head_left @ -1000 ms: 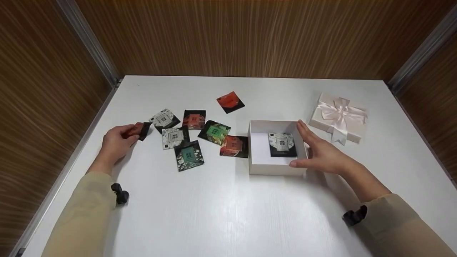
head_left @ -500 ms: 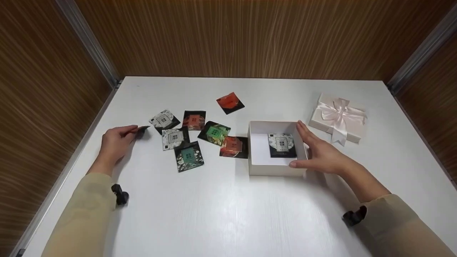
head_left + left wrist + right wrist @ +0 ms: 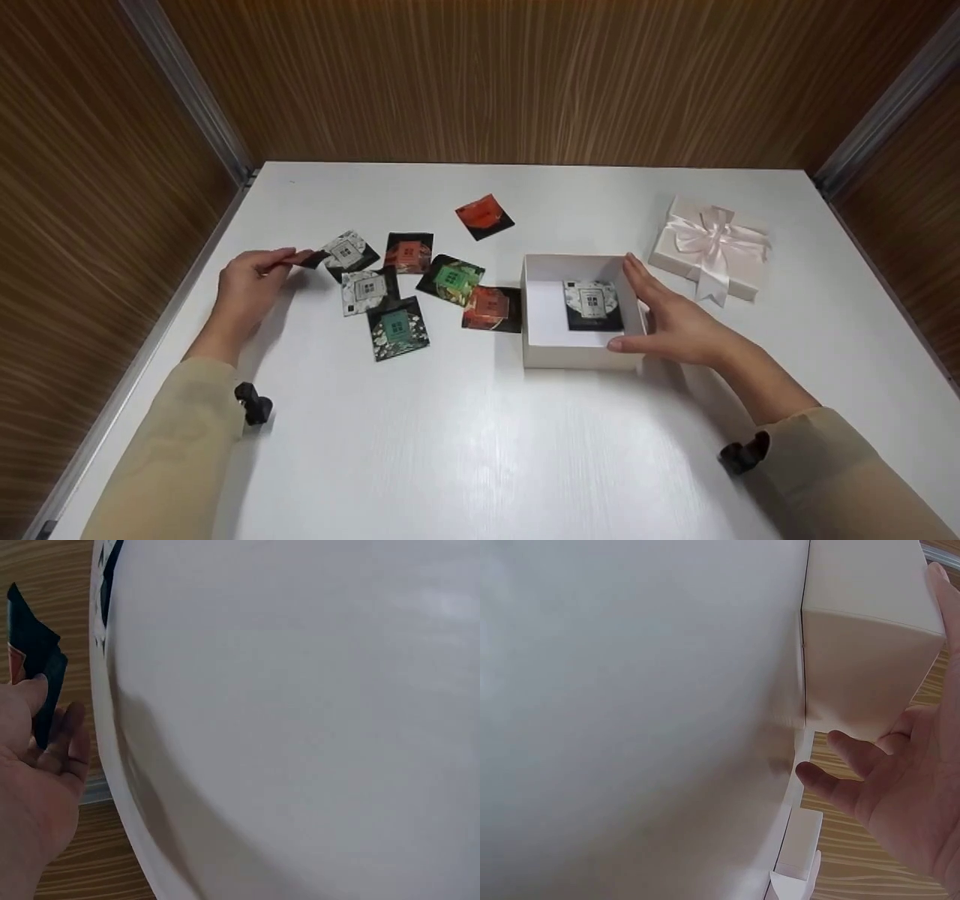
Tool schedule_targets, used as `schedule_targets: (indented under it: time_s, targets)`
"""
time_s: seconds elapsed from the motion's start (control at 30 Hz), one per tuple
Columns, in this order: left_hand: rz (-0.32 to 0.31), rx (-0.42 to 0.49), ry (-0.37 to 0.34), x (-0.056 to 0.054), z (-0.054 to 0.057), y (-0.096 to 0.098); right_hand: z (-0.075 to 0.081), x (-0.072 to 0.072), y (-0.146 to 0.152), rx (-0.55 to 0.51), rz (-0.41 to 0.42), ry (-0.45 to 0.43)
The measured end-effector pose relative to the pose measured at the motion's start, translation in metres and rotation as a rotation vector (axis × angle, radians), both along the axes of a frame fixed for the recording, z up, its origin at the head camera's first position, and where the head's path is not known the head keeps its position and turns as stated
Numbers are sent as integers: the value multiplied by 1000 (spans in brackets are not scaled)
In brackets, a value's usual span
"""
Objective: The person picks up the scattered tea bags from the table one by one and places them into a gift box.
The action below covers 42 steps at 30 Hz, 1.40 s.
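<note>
My left hand (image 3: 251, 289) pinches a red and black sachet (image 3: 313, 259) between thumb and fingers at the left of the table. In the head view its dark end overlaps the edge of a white and black sachet (image 3: 346, 251). The left wrist view shows the held sachet (image 3: 34, 637) bent, thumb across it. My right hand (image 3: 679, 322) rests against the right side of an open white box (image 3: 581, 358), thumb at the front rim and index finger at the far right corner. Its other fingers (image 3: 859, 754) extend loosely beside the wall. One white and black sachet (image 3: 592, 304) lies inside.
Several sachets lie left of the box, among them a green one (image 3: 451, 279) and a dark teal one (image 3: 397, 328). A red one (image 3: 485, 216) lies apart, farther back. Behind the right hand is a pale lid with a pink ribbon bow (image 3: 716, 244). Wood-grain panels (image 3: 525, 82) enclose the table.
My left hand has tilted the red and black sachet edge-on and moved it slightly up and right, toward the white and black one. The right hand and the box have stayed put.
</note>
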<state>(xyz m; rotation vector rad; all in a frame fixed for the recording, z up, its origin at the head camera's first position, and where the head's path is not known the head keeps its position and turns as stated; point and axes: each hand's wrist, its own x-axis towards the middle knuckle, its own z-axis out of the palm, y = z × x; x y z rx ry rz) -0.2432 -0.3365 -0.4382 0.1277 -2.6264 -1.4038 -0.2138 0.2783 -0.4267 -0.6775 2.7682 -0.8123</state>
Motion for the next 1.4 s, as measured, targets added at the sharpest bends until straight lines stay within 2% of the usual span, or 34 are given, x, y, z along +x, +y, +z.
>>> schedule_targets:
  time_s: [0.3,0.5,0.6,0.83,0.9,1.07,1.4]
  targets:
    - [-39,69,16,-7,4,11,-1,-1,1,-14,4,0]
    - [-108,150,75,-9,3,15,-2,-1,1,-10,5,1]
    - [-140,180,79,-9,3,17,-1,0,1,-11,3,2]
    - [-65,52,-17,-2,7,17,-1,-1,0,-12,3,3]
    - [-78,78,-37,-2,8,18,-1,-1,0,-13,3,5]
    - [-62,95,-43,-3,5,20,-1,-1,1,-13,5,7]
    - [84,12,-47,-10,-5,26,-1,-1,1,-7,4,11]
